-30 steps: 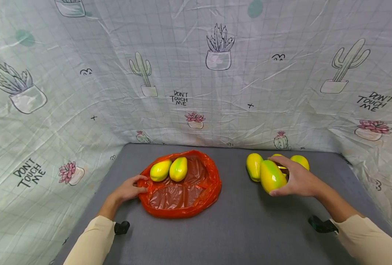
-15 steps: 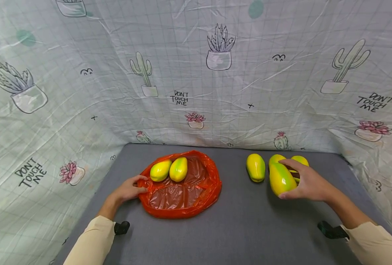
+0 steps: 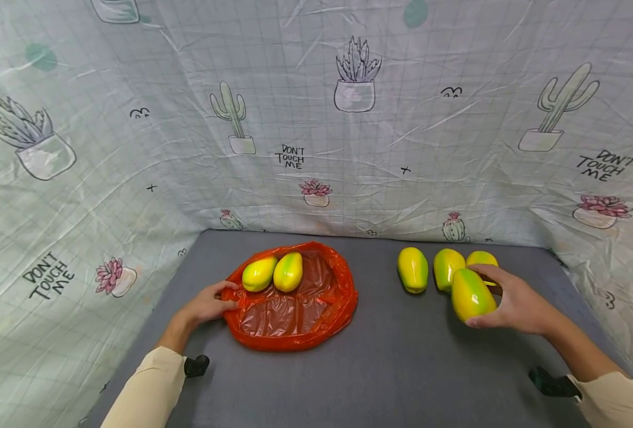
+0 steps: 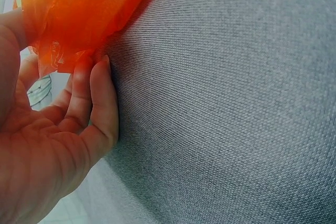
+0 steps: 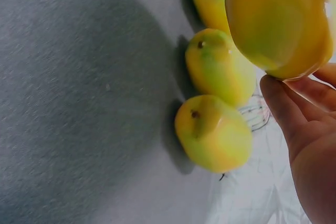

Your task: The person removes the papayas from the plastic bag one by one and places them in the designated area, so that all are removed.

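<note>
My left hand [image 3: 209, 304] pinches the left rim of an open red plastic bag [image 3: 295, 343]; in the left wrist view its thumb and fingers [image 4: 100, 98] are on the bag's crinkled edge [image 4: 89, 14]. Two yellow-green papayas lie inside the bag at the back, a left one [image 3: 259, 274] and a right one [image 3: 288, 272]. My right hand [image 3: 519, 303] grips another papaya [image 3: 472, 295] above the table. In the right wrist view this held papaya [image 5: 278, 19] sits between thumb and fingers, apart from the papayas on the table.
Three papayas stand in a row at the back right: a left one [image 3: 413, 270], a middle one [image 3: 449, 268] and a partly hidden right one [image 3: 482, 258]. A grey table [image 3: 348, 386] lies beneath, with a cactus-print curtain [image 3: 348, 137] around its back and sides.
My right hand has carried its papaya to the right and slightly nearer me, uncovering the middle papaya of the row. The left hand and the bag have stayed in place.
</note>
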The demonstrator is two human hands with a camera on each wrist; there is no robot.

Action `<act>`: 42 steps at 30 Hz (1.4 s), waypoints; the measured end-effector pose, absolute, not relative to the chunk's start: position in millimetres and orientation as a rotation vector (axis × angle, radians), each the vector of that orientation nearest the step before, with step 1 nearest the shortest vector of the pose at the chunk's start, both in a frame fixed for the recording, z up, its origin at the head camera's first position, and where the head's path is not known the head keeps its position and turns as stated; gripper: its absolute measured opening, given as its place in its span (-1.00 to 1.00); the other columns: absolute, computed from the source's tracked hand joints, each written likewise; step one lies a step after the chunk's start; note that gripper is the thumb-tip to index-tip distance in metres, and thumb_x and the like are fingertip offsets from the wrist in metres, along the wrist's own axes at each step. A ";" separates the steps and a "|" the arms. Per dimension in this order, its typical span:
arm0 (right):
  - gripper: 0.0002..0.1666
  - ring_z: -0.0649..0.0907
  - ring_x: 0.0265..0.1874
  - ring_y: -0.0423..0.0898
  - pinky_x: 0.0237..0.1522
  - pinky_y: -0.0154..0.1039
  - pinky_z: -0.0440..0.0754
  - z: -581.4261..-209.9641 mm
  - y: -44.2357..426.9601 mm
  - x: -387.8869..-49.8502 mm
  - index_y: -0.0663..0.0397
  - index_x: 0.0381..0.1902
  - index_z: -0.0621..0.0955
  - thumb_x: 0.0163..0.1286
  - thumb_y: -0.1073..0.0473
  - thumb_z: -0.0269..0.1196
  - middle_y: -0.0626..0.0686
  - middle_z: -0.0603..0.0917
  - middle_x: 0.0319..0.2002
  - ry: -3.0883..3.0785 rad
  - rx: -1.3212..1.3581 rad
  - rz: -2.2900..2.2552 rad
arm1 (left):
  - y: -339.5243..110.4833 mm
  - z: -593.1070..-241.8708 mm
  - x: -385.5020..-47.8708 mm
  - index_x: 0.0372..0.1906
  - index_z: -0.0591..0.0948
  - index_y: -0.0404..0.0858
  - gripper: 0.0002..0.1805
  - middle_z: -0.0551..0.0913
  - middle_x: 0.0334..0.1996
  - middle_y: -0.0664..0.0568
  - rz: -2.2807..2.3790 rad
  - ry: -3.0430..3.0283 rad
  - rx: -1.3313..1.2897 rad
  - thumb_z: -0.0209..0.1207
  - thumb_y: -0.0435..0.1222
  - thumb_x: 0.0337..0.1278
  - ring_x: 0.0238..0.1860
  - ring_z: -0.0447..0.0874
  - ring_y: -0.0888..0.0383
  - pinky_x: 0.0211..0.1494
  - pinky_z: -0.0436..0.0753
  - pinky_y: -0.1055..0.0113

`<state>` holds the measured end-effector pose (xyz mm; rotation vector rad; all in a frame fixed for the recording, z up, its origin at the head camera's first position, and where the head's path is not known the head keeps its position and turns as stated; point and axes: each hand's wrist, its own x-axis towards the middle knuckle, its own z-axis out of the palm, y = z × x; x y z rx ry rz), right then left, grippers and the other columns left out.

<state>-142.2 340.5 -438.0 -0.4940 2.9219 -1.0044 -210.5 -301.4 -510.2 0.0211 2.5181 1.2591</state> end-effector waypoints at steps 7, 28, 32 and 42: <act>0.24 0.60 0.19 0.40 -0.04 -0.51 0.57 -441.8 353.7 -135.3 0.29 0.49 0.32 -0.03 -0.04 0.68 0.38 0.46 0.35 2.933 -0.450 -0.966 | -300.7 -507.5 -210.1 0.32 0.48 -0.40 -0.43 0.60 0.07 -0.36 1.225 2.541 0.038 0.31 -0.33 0.23 -0.25 0.63 0.09 -0.23 0.61 0.29; 0.26 0.61 0.10 0.30 -0.08 0.02 0.69 -469.1 372.6 -119.8 0.30 0.50 0.30 0.00 -0.12 0.66 0.40 0.43 0.36 2.939 -0.306 -0.881 | -300.8 -507.7 -209.4 0.33 0.48 -0.38 -0.42 0.60 0.09 -0.37 1.210 2.551 0.003 0.33 -0.30 0.25 -0.21 0.65 0.07 -0.20 0.63 0.28; 0.26 0.62 0.08 0.32 -0.11 0.04 0.68 -472.7 373.3 -119.2 0.30 0.50 0.29 0.00 -0.12 0.65 0.41 0.42 0.35 2.918 -0.281 -0.903 | -301.5 -507.0 -208.5 0.32 0.49 -0.38 -0.43 0.60 0.11 -0.37 1.186 2.569 0.030 0.33 -0.29 0.25 -0.18 0.65 0.06 -0.18 0.62 0.29; 0.25 0.62 0.05 0.28 -0.17 -0.09 0.65 -485.0 375.1 -119.0 0.32 0.49 0.29 0.01 -0.10 0.65 0.41 0.45 0.32 2.923 -0.280 -0.902 | -302.1 -507.7 -209.2 0.31 0.49 -0.39 -0.43 0.62 0.08 -0.35 1.195 2.568 0.028 0.32 -0.31 0.24 -0.19 0.65 0.07 -0.18 0.62 0.30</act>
